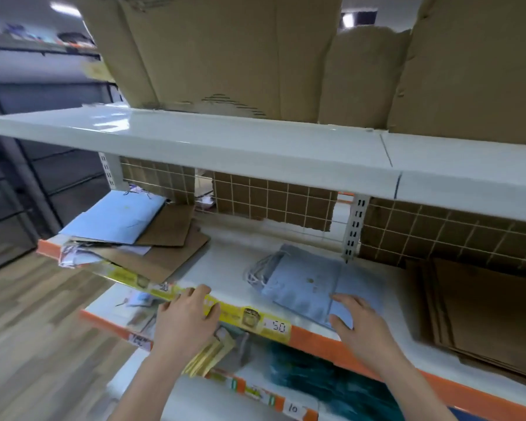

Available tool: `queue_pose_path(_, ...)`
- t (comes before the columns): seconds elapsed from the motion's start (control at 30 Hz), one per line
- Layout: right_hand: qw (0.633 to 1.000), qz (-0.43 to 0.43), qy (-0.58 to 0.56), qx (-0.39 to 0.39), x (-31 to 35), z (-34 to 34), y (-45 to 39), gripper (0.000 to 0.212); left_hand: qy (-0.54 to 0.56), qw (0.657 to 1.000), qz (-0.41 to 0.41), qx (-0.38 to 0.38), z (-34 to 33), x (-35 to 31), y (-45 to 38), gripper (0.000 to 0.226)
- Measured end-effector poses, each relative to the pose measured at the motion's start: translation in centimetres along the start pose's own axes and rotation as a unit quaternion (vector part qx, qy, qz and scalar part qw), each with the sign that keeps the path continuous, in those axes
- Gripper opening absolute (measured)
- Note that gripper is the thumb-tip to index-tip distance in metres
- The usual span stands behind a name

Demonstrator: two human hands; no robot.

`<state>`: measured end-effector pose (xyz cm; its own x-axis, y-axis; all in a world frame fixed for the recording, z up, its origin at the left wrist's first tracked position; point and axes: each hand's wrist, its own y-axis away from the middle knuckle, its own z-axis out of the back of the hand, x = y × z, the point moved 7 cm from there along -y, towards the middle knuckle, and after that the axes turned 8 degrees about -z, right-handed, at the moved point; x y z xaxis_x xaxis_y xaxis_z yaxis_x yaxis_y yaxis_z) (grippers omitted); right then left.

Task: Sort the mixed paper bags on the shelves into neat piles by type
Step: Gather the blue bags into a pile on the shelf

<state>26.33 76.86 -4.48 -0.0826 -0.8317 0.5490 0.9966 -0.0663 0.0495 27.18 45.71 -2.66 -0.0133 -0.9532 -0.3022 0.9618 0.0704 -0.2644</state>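
Your fingers are loosely spread on both hands — left hand (189,317) rests over the yellow price strip (249,319) at the shelf (225,268) edge, right hand (356,322) touches the near corner of the pale blue bags (304,284). Mixed blue and brown bags (128,232) lie heaped at the shelf's left end — brown bags (480,311) are stacked at right.

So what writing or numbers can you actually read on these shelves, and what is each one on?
"50": white price tag on the middle shelf's front edge.
"50", blurred and less sure: smaller tag on the same edge, further left.
"10": white tag on the lower shelf's edge.
Yellow labels along the edge: print too blurred to read.
Red-and-white tag lower left: unreadable.
Pale blue bags: small mark only, illegible.
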Motion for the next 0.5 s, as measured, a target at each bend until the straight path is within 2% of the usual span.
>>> queue_pose_path(0.13, 0.999, 0.017, -0.018, 0.024, 2.9, -2.8, -3.8, 0.041, -0.011, 0.999, 0.039, 0.017, 0.2, 4.0, -2.4, 0.037)
queue_pose_path(0.3, 0.997, 0.029, -0.046, 0.049, 6.1, -6.1, -8.7, 0.039, -0.03, 0.996, 0.083, 0.016, 1.4, 8.8, -5.5, 0.029)
queue_pose_path(0.5, 0.996, 0.036, 0.004, 0.08, 10.2, -9.1, -12.7, 0.041, -0.022, 0.99, 0.137, 0.015, 2.1, 13.2, -7.8, 0.034)
